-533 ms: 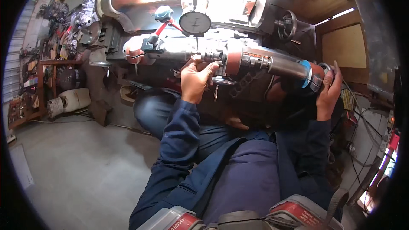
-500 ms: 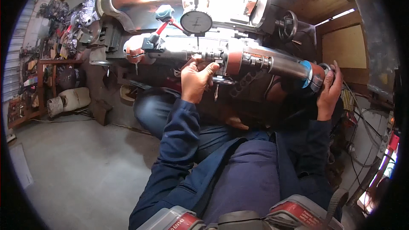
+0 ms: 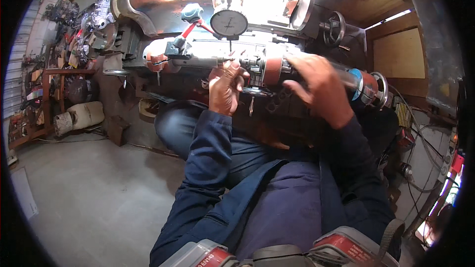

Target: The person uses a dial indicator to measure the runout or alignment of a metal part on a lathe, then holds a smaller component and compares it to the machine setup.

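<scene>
My left hand (image 3: 226, 89) is raised to a metal shaft (image 3: 243, 63) mounted across the bench machine, its thumb and fingers closed round the shaft's left part. Directly above those fingers stands a round dial indicator (image 3: 229, 22), its thin stem reaching down to the shaft. My right hand (image 3: 320, 89) hangs over the machine's right half, slightly blurred, with the thumb apart from the fingers and nothing seen in it. It hides part of the bar behind it. A red-brown collar (image 3: 272, 67) lies between both hands. At the right end is a metal handwheel (image 3: 382, 90).
A red jointed arm with a blue-grey knob (image 3: 192, 13) rises left of the dial. Behind stands a larger brightly lit machine body (image 3: 163, 12) with another handwheel (image 3: 336, 28). A small lever (image 3: 252, 105) hangs beneath the shaft. Left, a rack (image 3: 47, 89) and a pale canister (image 3: 88, 115) stand.
My right hand has left the right-end handwheel and moved left over the machine's middle. My left hand has turned slightly at the shaft. The dial's needle appears to have shifted.
</scene>
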Available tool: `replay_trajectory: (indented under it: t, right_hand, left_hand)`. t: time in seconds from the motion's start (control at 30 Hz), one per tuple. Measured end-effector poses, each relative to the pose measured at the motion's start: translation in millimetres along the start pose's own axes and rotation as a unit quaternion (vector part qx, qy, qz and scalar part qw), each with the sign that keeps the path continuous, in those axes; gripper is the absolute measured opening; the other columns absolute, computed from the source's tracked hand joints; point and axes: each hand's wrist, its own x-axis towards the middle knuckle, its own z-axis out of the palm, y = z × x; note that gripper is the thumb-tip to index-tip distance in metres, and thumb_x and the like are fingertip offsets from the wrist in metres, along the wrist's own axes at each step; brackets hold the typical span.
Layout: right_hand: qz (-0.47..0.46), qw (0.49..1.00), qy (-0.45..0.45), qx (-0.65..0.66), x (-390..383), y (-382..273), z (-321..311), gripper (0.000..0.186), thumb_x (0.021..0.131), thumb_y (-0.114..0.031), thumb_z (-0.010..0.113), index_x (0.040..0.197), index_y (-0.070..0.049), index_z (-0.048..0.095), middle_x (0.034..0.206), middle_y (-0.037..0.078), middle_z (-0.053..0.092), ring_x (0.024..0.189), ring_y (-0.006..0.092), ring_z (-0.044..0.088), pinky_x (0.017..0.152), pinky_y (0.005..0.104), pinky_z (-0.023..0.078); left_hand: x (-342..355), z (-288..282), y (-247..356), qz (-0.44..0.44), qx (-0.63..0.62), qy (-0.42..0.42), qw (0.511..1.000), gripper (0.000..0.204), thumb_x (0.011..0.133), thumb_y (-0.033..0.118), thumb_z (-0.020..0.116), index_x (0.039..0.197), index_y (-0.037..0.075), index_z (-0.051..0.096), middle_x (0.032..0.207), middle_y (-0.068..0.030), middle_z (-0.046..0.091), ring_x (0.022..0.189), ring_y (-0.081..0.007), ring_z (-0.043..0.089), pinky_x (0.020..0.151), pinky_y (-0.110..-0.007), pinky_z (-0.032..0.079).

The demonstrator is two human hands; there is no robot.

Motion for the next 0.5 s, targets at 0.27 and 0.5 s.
replay_trajectory:
  t: [0.27,0.5]
  right_hand:
    - [0.001,0.999,-0.052,-0.017,9,6,16,0.052,0.067,-0.010,0.079,0.116,-0.002,0.061,0.112,0.017,0.065,0.105,0.0308,0.063,0.093,0.0391,0.049]
    - [0.023,0.997,-0.061,-0.032,10,2,16,0.056,0.064,-0.009,0.081,0.116,-0.002,0.061,0.116,0.016,0.065,0.108,0.0296,0.062,0.095,0.0388,0.048]
  left_hand:
    - [7,-25,-11,0.011,0.037,-0.046,0.998,0.027,0.086,0.027,0.074,0.087,0.002,0.063,0.073,-0.0030,0.062,0.057,-0.0098,0.055,0.046,-0.020,0.036]
    - [-5,0,1,0.026,-0.006,-0.031,0.999,0.028,0.087,0.028,0.073,0.094,0.004,0.060,0.073,-0.0043,0.060,0.059,-0.0117,0.055,0.049,-0.022,0.039]
